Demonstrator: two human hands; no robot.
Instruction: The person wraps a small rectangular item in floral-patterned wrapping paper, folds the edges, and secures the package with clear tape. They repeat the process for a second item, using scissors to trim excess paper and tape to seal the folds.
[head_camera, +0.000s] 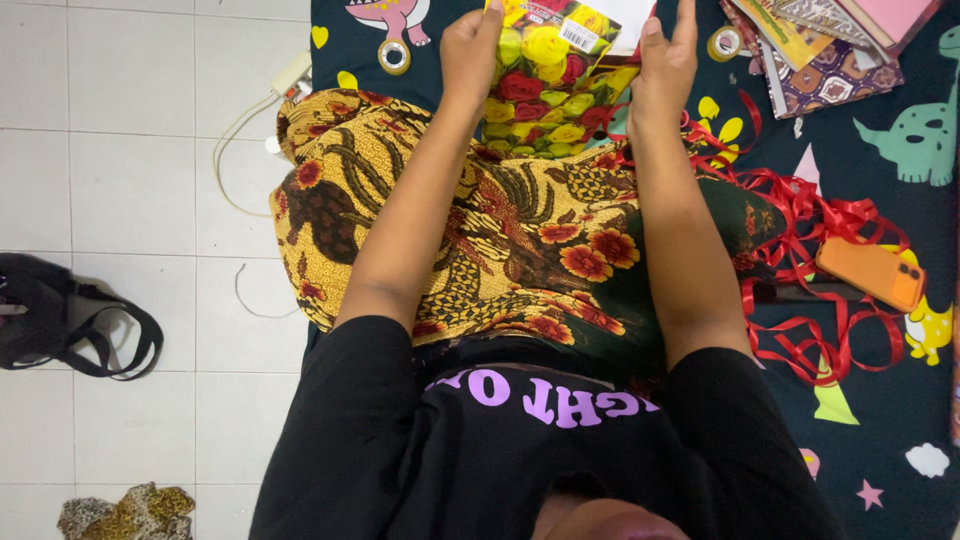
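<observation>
Black shirt fabric (520, 470) with pale lettering fills the bottom of the head view, above a lap draped in yellow-and-brown batik cloth (470, 240). Both hands close on a sheet of rose-printed wrapping paper (545, 85), red and yellow blooms on green, held just beyond the knees: the left hand (470, 50) pinches its left edge, fingers curled over the top, while the right hand (665, 60) grips the right edge with fingers extended upward. The paper hangs between them, its lower end touching the batik cloth.

Right of the paper, a tangle of red curling ribbon (810, 250) sprawls across a dark dinosaur-print mat (900, 420); one strand lies against the right wrist, and could, by this reading, snag the arm and drag across the sheet if the hand pulls sideways. An orange phone (870, 272) rests among the ribbon loops and might be tugged along with them. A tape roll (393, 56) sits just left of the paper, a second roll (723, 43) just right of it, near a stack of folded patterned papers (820, 45). A two-handed edge grip on thin paper risks a tear or crease if the hands pull apart unevenly.

Well left of the paper, a white cable (245, 120) trails over floor tiles (120, 180) near a black bag (55, 320).
</observation>
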